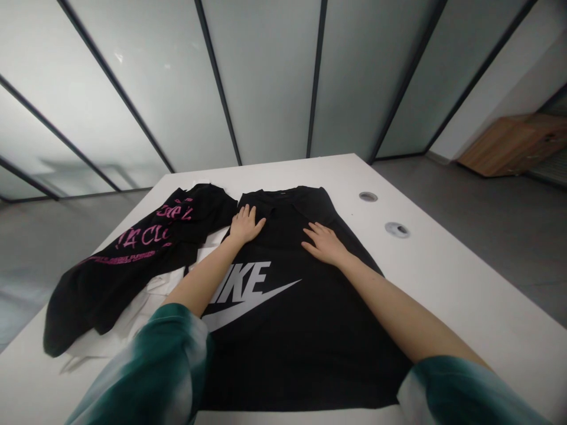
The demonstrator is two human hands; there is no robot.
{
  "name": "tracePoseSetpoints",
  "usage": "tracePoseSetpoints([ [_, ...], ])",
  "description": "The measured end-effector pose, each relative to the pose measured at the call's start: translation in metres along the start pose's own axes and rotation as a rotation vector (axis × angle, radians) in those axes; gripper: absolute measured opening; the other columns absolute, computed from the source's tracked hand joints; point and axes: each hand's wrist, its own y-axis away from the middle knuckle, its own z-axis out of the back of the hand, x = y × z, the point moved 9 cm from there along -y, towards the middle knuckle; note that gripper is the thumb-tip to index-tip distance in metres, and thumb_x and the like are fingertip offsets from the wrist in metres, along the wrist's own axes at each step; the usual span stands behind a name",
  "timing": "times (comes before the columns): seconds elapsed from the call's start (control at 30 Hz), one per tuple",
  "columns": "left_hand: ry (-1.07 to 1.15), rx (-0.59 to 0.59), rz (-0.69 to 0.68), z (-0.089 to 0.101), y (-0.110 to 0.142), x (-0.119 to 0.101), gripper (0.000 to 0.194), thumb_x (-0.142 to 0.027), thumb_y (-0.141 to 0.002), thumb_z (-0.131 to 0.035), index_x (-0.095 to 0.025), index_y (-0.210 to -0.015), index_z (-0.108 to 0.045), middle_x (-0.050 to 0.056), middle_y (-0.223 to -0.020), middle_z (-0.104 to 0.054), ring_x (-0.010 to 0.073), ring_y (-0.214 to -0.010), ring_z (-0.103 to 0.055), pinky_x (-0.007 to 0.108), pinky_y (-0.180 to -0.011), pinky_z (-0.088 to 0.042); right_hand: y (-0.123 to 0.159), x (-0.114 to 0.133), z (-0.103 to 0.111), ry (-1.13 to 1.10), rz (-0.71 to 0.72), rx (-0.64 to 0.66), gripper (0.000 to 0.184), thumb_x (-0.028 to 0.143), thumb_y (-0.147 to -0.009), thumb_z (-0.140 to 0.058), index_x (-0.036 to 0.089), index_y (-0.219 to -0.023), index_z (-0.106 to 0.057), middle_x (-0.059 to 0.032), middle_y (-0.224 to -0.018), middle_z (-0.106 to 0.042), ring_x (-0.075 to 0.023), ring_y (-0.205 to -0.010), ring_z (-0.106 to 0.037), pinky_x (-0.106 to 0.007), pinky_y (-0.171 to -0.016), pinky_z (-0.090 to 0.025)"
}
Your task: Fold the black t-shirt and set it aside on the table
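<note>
The left hand point(245, 225) lies spread, palm down, pressed flat on a black fabric shirt with a grey NIKE swoosh print point(283, 354), just below the collar. The right hand point(323, 245) lies spread the same way on that shirt, further across. Neither hand pinches anything. The shirt lies flat on a white rectangular tabletop point(447, 283), its lower hem close to the near edge. The tabletop extends a short way past the collar and much further to the right, where two round metal grommets point(397, 229) are set. Just beside the shirt's left side, a crumpled black garment with pink lettering point(133, 265) lies over a white cloth point(133, 313), near the tabletop's left edge.
</note>
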Motion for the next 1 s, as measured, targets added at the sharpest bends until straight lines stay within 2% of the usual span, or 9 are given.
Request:
tracePoseSetpoints([
  [0.1,-0.016,0.061,0.009,-0.011,0.01,-0.005,0.078,-0.063,-0.095,-0.027,-0.012,-0.154,-0.033,0.017,-0.162,-0.027,0.035,-0.15,-0.022,0.048,-0.119,-0.023,0.0,0.0,0.0,-0.01,0.003,0.0,0.064,0.056,-0.098,-0.035,0.018,-0.149,-0.047,-0.0127,-0.159,-0.035,-0.0318,-0.148,-0.024,-0.05,-0.118,-0.024],
  [0.23,0.018,0.107,0.034,-0.021,0.009,-0.008,0.08,-0.065,-0.095,-0.027,-0.013,-0.156,-0.029,0.016,-0.163,-0.022,0.0337,-0.151,-0.018,0.048,-0.12,-0.019,0.0,-0.002,-0.002,-0.026,0.003,-0.006,0.064,0.055,-0.097,-0.036,0.019,-0.149,-0.046,-0.0116,-0.159,-0.035,-0.0316,-0.149,-0.024,-0.05,-0.118,-0.023],
  [0.37,0.073,0.033,-0.061,-0.007,0.013,-0.019,0.076,-0.058,-0.097,-0.031,-0.008,-0.154,-0.031,0.017,-0.163,-0.024,0.0292,-0.151,-0.02,0.04,-0.121,-0.02,0.001,-0.002,0.008,-0.068,0.0,-0.079,0.059,0.05,-0.097,-0.039,0.017,-0.146,-0.05,-0.012,-0.157,-0.038,-0.0297,-0.146,-0.031,-0.047,-0.116,-0.029],
  [0.47,0.028,-0.008,-0.141,0.004,0.033,-0.025,0.074,-0.057,-0.096,-0.035,-0.007,-0.151,-0.037,0.017,-0.161,-0.029,0.0294,-0.151,-0.021,0.039,-0.121,-0.019,0.003,-0.01,0.023,-0.091,-0.064,-0.202,0.054,0.044,-0.098,-0.037,0.016,-0.14,-0.056,-0.0132,-0.151,-0.046,-0.0306,-0.138,-0.041,-0.046,-0.113,-0.035],
  [0.53,-0.02,0.012,-0.123,0.005,0.049,-0.019,0.077,-0.06,-0.095,-0.036,-0.007,-0.151,-0.038,0.019,-0.161,-0.029,0.032,-0.15,-0.021,0.042,-0.121,-0.02,0.004,-0.021,0.028,-0.071,-0.141,-0.249,0.055,0.044,-0.098,-0.034,0.015,-0.139,-0.057,-0.0145,-0.147,-0.05,-0.0324,-0.135,-0.044,-0.048,-0.112,-0.035],
  [0.6,-0.044,0.052,-0.078,0.0,0.062,-0.008,0.08,-0.063,-0.094,-0.033,-0.01,-0.154,-0.034,0.017,-0.162,-0.027,0.0332,-0.151,-0.02,0.044,-0.121,-0.02,0.004,-0.032,0.024,-0.023,-0.223,-0.227,0.061,0.049,-0.098,-0.031,0.013,-0.145,-0.05,-0.0164,-0.15,-0.046,-0.0354,-0.139,-0.039,-0.052,-0.113,-0.031],
  [0.67,-0.042,0.091,-0.054,-0.007,0.07,0.002,0.079,-0.065,-0.094,-0.03,-0.015,-0.157,-0.028,0.014,-0.164,-0.024,0.0323,-0.152,-0.016,0.045,-0.121,-0.019,0.003,-0.042,0.013,0.027,-0.281,-0.163,0.072,0.057,-0.097,-0.028,0.012,-0.152,-0.039,-0.0178,-0.158,-0.034,-0.0382,-0.145,-0.028,-0.057,-0.115,-0.024],
  [0.77,-0.02,0.116,-0.048,-0.016,0.072,0.01,0.077,-0.064,-0.095,-0.028,-0.021,-0.159,-0.023,0.01,-0.165,-0.021,0.0306,-0.153,-0.012,0.046,-0.121,-0.016,0.0,-0.049,0.0,0.052,-0.298,-0.094,0.081,0.067,-0.095,-0.021,0.014,-0.156,-0.031,-0.0168,-0.163,-0.022,-0.039,-0.149,-0.019,-0.06,-0.117,-0.017],
  [1.0,0.002,0.102,-0.035,-0.019,0.063,0.01,0.078,-0.066,-0.095,-0.024,-0.02,-0.159,-0.024,0.01,-0.165,-0.018,0.0305,-0.153,-0.011,0.046,-0.122,-0.014,-0.005,-0.049,-0.004,0.05,-0.315,-0.038,0.084,0.07,-0.095,-0.021,0.014,-0.156,-0.031,-0.0178,-0.162,-0.023,-0.0369,-0.15,-0.016,-0.057,-0.118,-0.016],
])
